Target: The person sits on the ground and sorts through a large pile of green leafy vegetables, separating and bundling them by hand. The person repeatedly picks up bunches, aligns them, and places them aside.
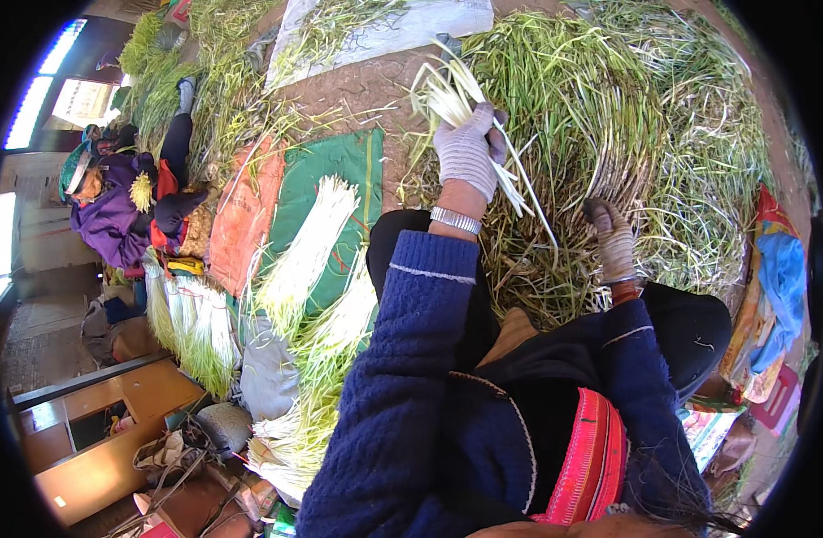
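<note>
My left hand [468,144], in a pale knitted glove, grips a small bunch of whitish leafy stalks [453,101]. Their pale ends hang out below my fingers, with one long stalk trailing downward. My right hand [613,245], in a soiled glove, is low at the edge of a large heap of green stalks [559,74]. Its dark fingertips are against the pale lower part of the heap; whether they pinch any stalks is not clear. Loose, drier trimmings [700,141] spread to the right of the heap.
At left, sorted white stalks [310,249] lie on a green sack [361,158], beside an orange sack [246,222]. Tied bundles [196,323] lie farther left, near a seated person in purple [118,208]. A wooden cabinet [108,430] is lower left; blue plastic [778,289] lies right.
</note>
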`<state>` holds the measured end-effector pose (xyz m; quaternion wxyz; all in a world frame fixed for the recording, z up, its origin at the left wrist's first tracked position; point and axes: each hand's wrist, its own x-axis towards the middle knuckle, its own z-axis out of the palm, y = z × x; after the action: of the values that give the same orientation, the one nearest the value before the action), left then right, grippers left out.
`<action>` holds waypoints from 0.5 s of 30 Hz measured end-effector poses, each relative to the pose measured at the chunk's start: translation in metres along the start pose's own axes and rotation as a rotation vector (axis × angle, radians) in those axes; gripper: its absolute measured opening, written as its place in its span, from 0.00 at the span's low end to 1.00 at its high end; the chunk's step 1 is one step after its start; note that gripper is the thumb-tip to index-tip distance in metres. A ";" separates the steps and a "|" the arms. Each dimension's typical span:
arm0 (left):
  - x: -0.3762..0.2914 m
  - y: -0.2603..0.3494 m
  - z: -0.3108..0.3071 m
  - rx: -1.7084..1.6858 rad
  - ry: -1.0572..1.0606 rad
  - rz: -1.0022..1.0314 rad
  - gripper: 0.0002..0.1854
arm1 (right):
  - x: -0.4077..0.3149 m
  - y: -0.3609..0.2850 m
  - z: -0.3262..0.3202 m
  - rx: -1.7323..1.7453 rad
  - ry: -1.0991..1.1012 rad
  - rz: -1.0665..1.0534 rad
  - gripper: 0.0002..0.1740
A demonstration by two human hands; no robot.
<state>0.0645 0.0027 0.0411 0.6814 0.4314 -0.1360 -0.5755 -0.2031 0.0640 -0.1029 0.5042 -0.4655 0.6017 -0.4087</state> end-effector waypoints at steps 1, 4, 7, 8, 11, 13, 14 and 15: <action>0.001 -0.003 0.001 0.012 0.003 -0.001 0.07 | -0.006 -0.008 0.005 0.035 -0.121 -0.074 0.18; 0.002 -0.004 0.004 0.015 -0.017 0.034 0.08 | -0.028 -0.023 0.020 0.082 -0.389 -0.036 0.17; 0.003 -0.003 0.006 0.014 0.057 0.013 0.06 | -0.040 -0.029 0.037 0.050 -0.469 0.132 0.16; 0.005 -0.003 0.004 0.028 0.002 0.062 0.07 | -0.041 -0.031 0.038 -0.084 -0.427 0.120 0.16; 0.014 -0.010 -0.003 0.043 0.001 0.025 0.08 | -0.040 -0.037 0.038 -0.023 -0.382 0.142 0.14; 0.017 -0.024 -0.010 0.056 -0.008 -0.095 0.05 | -0.036 -0.042 0.038 -0.027 -0.316 0.140 0.14; 0.015 -0.035 -0.012 0.125 0.040 -0.137 0.05 | -0.036 -0.045 0.035 -0.068 -0.321 0.057 0.14; 0.013 -0.045 -0.014 0.187 0.048 -0.222 0.06 | -0.034 -0.046 0.036 -0.077 -0.300 0.071 0.15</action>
<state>0.0481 -0.0015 -0.0052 0.5734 0.5189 -0.1244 -0.6216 -0.1589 0.0858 -0.0565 0.5844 -0.5189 0.5508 -0.2931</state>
